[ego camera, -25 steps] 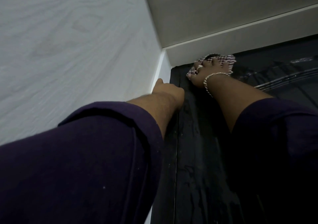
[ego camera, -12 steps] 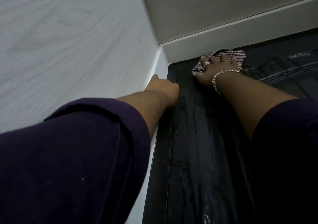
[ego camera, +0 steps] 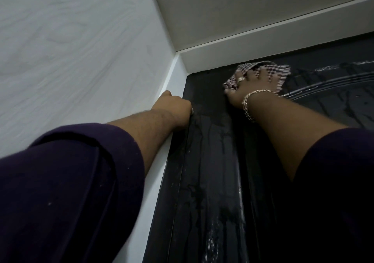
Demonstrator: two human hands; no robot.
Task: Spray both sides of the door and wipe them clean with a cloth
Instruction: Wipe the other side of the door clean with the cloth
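One cloth (ego camera: pixel 281 74) between right hand (ego camera: pixel 250 89) and door (ego camera: pixel 212 161)

No legible txt, labels, brands or nos. anywhere in view.

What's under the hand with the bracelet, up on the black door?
A red-and-white checked cloth, pressed against the wet black door by the right hand. The door beneath it is hidden.

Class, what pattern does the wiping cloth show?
Fine maroon-and-white checked cloth, clearest in the head view.
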